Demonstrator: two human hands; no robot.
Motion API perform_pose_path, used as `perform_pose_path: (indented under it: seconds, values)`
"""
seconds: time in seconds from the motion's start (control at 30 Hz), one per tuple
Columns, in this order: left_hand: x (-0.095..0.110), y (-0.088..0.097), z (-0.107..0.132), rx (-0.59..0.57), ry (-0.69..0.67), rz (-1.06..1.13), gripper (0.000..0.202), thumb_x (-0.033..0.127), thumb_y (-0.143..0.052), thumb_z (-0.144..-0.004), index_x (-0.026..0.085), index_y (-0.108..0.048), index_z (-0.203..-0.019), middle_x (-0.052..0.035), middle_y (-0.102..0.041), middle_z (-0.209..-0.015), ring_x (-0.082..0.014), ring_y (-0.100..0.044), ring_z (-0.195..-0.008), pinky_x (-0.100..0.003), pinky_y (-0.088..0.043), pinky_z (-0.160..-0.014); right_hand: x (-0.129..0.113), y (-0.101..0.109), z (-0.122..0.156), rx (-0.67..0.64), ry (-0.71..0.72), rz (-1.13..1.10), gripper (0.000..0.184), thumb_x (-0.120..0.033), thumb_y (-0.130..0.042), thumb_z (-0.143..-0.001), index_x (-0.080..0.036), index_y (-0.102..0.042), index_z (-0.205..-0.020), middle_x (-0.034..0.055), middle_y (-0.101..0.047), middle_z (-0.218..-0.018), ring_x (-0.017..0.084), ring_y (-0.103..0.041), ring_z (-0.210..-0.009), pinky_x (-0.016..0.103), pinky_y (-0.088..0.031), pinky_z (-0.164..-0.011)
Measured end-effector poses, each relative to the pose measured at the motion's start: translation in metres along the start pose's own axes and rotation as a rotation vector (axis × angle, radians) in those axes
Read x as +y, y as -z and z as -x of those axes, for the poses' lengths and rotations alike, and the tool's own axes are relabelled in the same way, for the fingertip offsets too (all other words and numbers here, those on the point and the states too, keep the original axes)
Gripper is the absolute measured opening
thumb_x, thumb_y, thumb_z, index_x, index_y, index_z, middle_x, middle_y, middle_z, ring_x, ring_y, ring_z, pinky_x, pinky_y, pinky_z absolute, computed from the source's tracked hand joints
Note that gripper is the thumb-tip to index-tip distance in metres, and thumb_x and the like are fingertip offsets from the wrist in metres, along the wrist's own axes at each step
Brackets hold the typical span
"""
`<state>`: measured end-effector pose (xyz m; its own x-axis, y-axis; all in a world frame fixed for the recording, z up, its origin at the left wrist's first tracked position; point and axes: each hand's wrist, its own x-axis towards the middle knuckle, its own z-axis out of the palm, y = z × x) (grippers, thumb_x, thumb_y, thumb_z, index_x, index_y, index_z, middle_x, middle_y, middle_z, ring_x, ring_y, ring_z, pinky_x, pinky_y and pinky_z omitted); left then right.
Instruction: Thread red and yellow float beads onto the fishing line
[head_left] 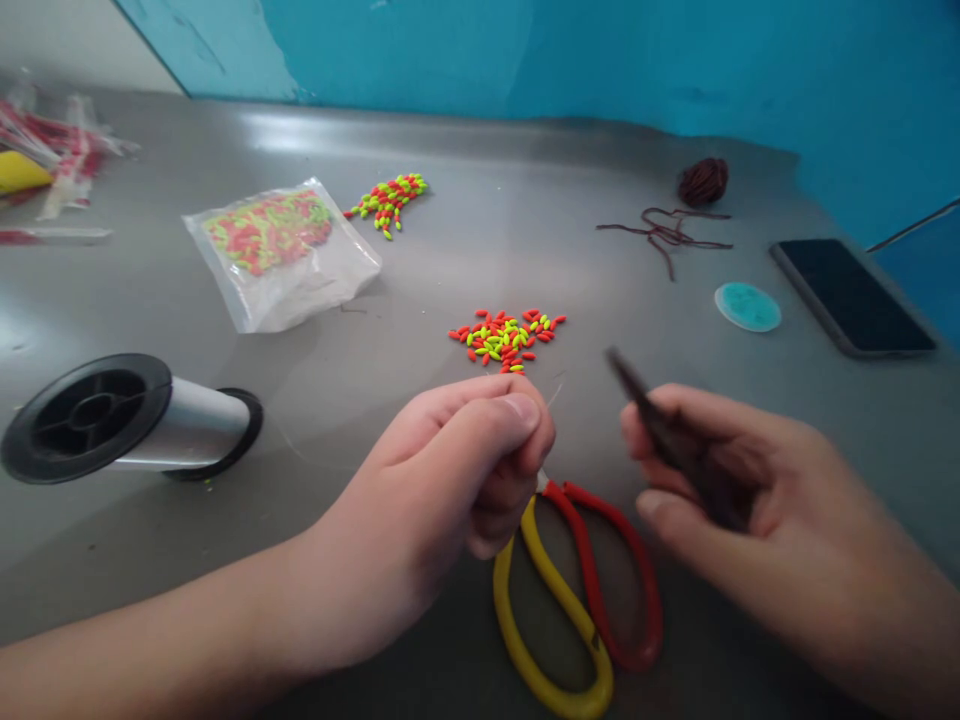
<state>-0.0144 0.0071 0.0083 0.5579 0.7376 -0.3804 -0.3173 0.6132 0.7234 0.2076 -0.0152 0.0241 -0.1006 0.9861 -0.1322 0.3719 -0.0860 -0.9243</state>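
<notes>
Our left hand (461, 470), nearest us over the scissors (588, 562), is closed round a thin line (556, 394), likely light, springy and slippery, best pinched near its tip, while our right hand (795, 500) grips a dark tool (667, 437).

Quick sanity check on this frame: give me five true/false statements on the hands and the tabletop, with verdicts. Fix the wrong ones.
1. The right hand holds a dark tool. True.
2. The left hand is spread flat. False: it is closed, with a thin line sticking out by its fingers.
3. The scissors have one yellow and one red handle. True.
4. The phone lies left of the spool. False: the phone is on the right side of the picture, the spool on the left.
5. A brown ball of yarn lies farther back than the teal disc. True.
</notes>
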Motion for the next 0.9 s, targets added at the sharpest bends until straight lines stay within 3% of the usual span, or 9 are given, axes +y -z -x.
perform_pose_path:
  seconds: [0.13, 0.37, 0.67, 0.77, 0.9]
  values:
    - [-0.002, 0.001, -0.002, -0.004, 0.009, 0.015, 0.033, 0.026, -0.055, -0.103, 0.020, -0.052, -0.071, 0.0064, -0.034, -0.063, -0.0095, -0.025, -0.054, -0.020, -0.026, -0.048, 0.001, 0.015, -0.006, 0.207, 0.030, 0.084, 0.022, -0.017, -0.080, -0.072, -0.030, -0.077, -0.089, 0.0000, -0.072, -0.080, 0.020, -0.074, -0.070, 0.024, -0.062, -0.056]
    - [-0.001, 0.001, -0.002, -0.002, -0.009, 0.016, 0.033, 0.027, -0.055, -0.104, 0.020, -0.054, -0.072, 0.0064, -0.033, -0.064, -0.0101, -0.025, -0.055, -0.022, -0.025, -0.049, 0.003, 0.009, -0.006, -0.016, 0.064, 0.102, 0.019, -0.010, -0.070, -0.078, -0.029, -0.066, -0.078, -0.0015, -0.060, -0.072, 0.018, -0.064, -0.064, 0.023, -0.055, -0.051]
    - [0.002, -0.001, -0.003, 0.048, -0.029, -0.004, 0.033, 0.030, -0.053, -0.104, 0.021, -0.052, -0.073, 0.0063, -0.026, -0.064, -0.0115, -0.021, -0.055, -0.027, -0.019, -0.050, 0.002, 0.009, -0.006, -0.106, 0.040, 0.200, 0.026, -0.011, -0.070, -0.078, -0.027, -0.074, -0.099, -0.0035, -0.061, -0.072, 0.016, -0.059, -0.062, 0.023, -0.051, -0.054]
    - [0.004, 0.000, -0.005, 0.096, -0.038, 0.014, 0.030, 0.026, -0.052, -0.102, 0.021, -0.053, -0.073, 0.0064, -0.028, -0.062, -0.0108, -0.020, -0.053, -0.026, -0.017, -0.048, 0.007, 0.014, -0.010, -0.025, 0.103, 0.337, 0.033, -0.018, -0.069, -0.083, -0.027, -0.074, -0.115, 0.0003, -0.071, -0.085, 0.022, -0.069, -0.076, 0.030, -0.056, -0.065]
    - [0.004, 0.000, -0.010, 0.172, -0.036, -0.005, 0.030, 0.026, -0.052, -0.101, 0.021, -0.053, -0.072, 0.0064, -0.030, -0.060, -0.0105, -0.021, -0.052, -0.025, -0.018, -0.047, 0.027, 0.019, -0.022, 0.201, 0.053, 0.681, 0.052, -0.033, -0.073, -0.084, -0.022, -0.070, -0.135, 0.0144, -0.077, -0.123, 0.038, -0.074, -0.105, 0.048, -0.060, -0.085]
